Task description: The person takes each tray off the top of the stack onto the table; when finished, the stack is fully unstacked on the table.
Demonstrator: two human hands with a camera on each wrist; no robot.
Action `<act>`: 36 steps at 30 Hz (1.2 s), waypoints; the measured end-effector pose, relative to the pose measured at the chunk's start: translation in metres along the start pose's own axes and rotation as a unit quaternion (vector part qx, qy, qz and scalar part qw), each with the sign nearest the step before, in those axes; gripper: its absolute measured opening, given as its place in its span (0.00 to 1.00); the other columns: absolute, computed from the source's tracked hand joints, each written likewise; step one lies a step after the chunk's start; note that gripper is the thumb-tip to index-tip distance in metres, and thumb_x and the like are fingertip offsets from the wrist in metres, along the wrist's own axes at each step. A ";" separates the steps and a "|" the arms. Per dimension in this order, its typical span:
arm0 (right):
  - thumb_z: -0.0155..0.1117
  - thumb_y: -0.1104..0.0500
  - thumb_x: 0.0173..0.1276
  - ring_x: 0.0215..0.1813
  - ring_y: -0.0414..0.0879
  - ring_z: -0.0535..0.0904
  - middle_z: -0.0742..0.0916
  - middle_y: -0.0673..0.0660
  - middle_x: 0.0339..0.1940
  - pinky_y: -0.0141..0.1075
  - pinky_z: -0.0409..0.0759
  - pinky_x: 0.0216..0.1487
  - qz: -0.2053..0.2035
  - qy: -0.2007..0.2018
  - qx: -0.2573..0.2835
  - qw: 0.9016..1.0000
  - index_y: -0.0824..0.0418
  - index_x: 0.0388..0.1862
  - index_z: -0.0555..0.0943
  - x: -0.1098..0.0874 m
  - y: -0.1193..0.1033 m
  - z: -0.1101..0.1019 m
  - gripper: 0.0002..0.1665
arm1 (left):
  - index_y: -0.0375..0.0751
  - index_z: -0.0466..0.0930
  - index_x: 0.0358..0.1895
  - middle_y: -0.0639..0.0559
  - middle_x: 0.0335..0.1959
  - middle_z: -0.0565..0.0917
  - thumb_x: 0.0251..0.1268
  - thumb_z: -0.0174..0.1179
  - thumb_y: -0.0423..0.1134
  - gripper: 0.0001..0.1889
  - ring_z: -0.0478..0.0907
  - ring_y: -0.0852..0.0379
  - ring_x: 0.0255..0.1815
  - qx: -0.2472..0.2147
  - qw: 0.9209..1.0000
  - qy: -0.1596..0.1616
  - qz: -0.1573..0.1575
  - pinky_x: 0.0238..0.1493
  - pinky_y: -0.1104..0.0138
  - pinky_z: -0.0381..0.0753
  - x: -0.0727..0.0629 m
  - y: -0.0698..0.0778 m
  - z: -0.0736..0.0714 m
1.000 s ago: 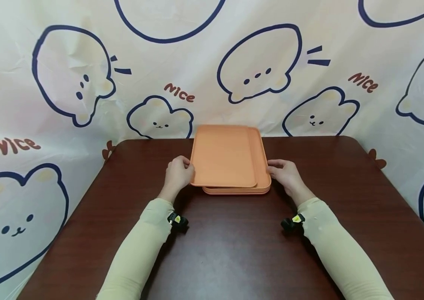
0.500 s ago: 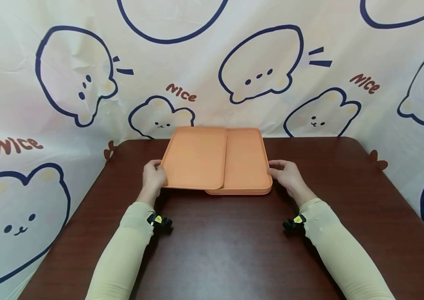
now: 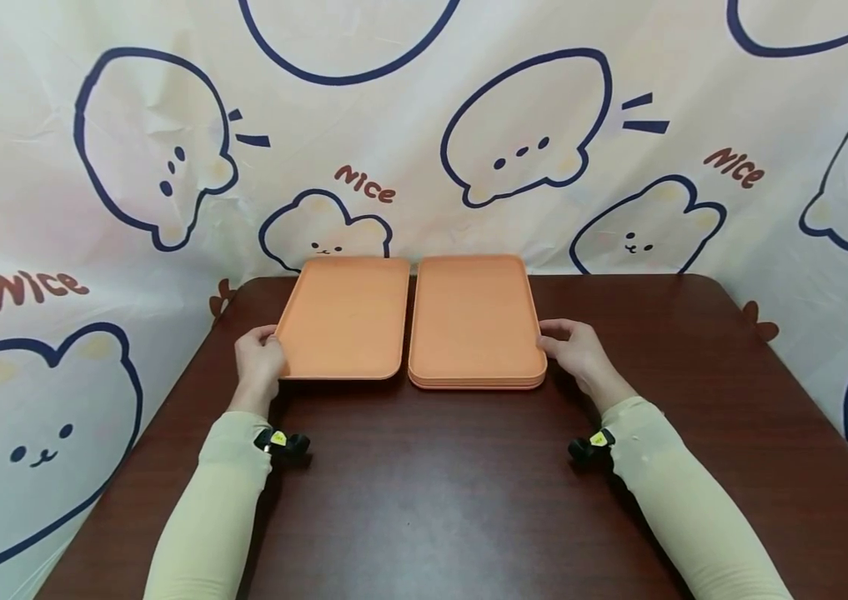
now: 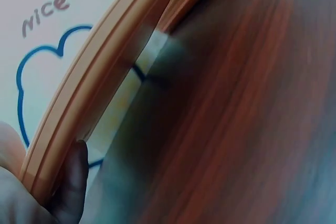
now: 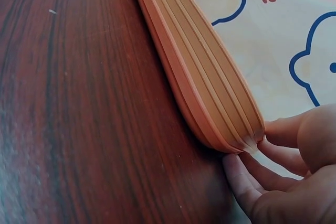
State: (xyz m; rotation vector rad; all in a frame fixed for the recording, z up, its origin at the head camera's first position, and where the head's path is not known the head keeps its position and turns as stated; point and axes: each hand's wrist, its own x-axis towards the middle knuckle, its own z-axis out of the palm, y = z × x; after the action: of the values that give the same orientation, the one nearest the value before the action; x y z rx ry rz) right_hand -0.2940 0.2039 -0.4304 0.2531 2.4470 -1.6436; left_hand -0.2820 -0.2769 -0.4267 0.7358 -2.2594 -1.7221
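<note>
My left hand [image 3: 258, 362] grips the left edge of an orange rectangular tray [image 3: 344, 317]. In the left wrist view the tray [image 4: 100, 72] is seen edge-on, its rim ridged, pinched between thumb and fingers and raised off the table. To the right, a stack of several matching orange trays [image 3: 478, 317] lies on the table, with a narrow gap between it and the held tray. My right hand [image 3: 577, 350] touches the stack's right side; in the right wrist view its fingertips rest against the corner of the stack [image 5: 210, 77].
The dark brown wooden table [image 3: 424, 492] runs out in front of the trays. Behind it hangs a pale cloth [image 3: 424, 125] with bear drawings and "Nice" lettering, close to the table's far edge. Each wrist carries a small black camera [image 3: 288, 446].
My left hand has carried the top tray leftward off the stack until the two lie side by side. The right hand has stayed at the stack's right side.
</note>
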 end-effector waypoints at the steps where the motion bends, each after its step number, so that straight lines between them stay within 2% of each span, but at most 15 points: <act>1: 0.60 0.58 0.84 0.70 0.57 0.82 0.77 0.65 0.78 0.49 0.80 0.75 0.001 0.000 0.001 1.000 0.61 0.80 0.74 0.000 0.000 0.000 0.29 | 0.34 0.72 0.78 0.33 0.78 0.72 0.87 0.37 0.34 0.25 0.74 0.40 0.74 0.000 1.000 0.004 -0.004 0.74 0.50 0.77 0.002 -0.002 -0.004; 7: 0.59 0.58 0.85 0.70 0.58 0.82 0.76 0.66 0.79 0.50 0.80 0.75 0.004 -0.002 0.005 1.000 0.61 0.81 0.73 -0.001 0.000 0.000 0.29 | 0.35 0.71 0.79 0.34 0.80 0.71 0.87 0.37 0.34 0.26 0.72 0.40 0.77 -0.006 0.999 0.030 -0.023 0.77 0.49 0.75 0.013 -0.013 -0.026; 14: 0.59 0.59 0.85 0.71 0.58 0.82 0.76 0.66 0.79 0.49 0.80 0.74 -0.003 -0.005 0.000 1.000 0.61 0.81 0.73 -0.001 0.001 0.000 0.29 | 0.35 0.69 0.81 0.33 0.82 0.68 0.87 0.36 0.35 0.27 0.70 0.38 0.79 0.019 0.998 0.043 -0.034 0.79 0.48 0.74 0.025 -0.021 -0.049; 19: 0.59 0.58 0.85 0.71 0.59 0.82 0.76 0.65 0.80 0.49 0.80 0.74 -0.003 -0.005 -0.002 1.000 0.61 0.81 0.73 0.000 0.002 0.000 0.29 | 0.37 0.71 0.80 0.35 0.84 0.66 0.88 0.40 0.36 0.26 0.67 0.38 0.82 0.028 0.996 0.064 -0.050 0.82 0.49 0.71 0.037 -0.028 -0.059; 25: 0.59 0.58 0.85 0.71 0.58 0.82 0.76 0.65 0.80 0.50 0.80 0.75 -0.005 -0.006 0.003 1.000 0.61 0.81 0.73 0.000 0.002 -0.001 0.29 | 0.35 0.76 0.75 0.35 0.82 0.68 0.85 0.46 0.35 0.24 0.64 0.39 0.84 0.041 0.995 0.080 -0.034 0.84 0.50 0.67 0.043 -0.031 -0.062; 31: 0.59 0.58 0.85 0.70 0.58 0.82 0.77 0.65 0.78 0.49 0.80 0.75 -0.005 -0.001 0.005 1.000 0.61 0.80 0.73 -0.001 0.002 0.000 0.28 | 0.35 0.81 0.71 0.33 0.79 0.73 0.80 0.51 0.33 0.23 0.66 0.40 0.83 0.080 0.995 0.065 -0.014 0.83 0.51 0.69 0.050 -0.034 -0.062; 34: 0.59 0.57 0.85 0.71 0.58 0.82 0.77 0.65 0.79 0.50 0.78 0.76 -0.002 -0.004 0.006 1.000 0.61 0.81 0.73 -0.001 0.003 -0.001 0.29 | 0.33 0.80 0.72 0.31 0.75 0.77 0.79 0.49 0.32 0.24 0.69 0.38 0.81 0.124 0.991 0.048 0.012 0.80 0.48 0.71 0.050 -0.032 -0.062; 36: 0.60 0.56 0.85 0.72 0.58 0.82 0.76 0.65 0.80 0.51 0.78 0.77 -0.001 -0.008 0.006 1.000 0.61 0.81 0.73 -0.001 0.004 -0.002 0.30 | 0.32 0.78 0.74 0.31 0.74 0.78 0.81 0.49 0.33 0.24 0.71 0.36 0.79 0.148 0.987 0.041 0.041 0.79 0.46 0.72 0.047 -0.028 -0.061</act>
State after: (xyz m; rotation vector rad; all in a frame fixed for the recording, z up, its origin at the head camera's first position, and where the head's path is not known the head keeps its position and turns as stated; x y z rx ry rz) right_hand -0.2918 0.2075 -0.4327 0.2373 2.4280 -1.6550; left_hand -0.2872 -0.3573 -0.4418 0.7419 -2.4801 -1.3099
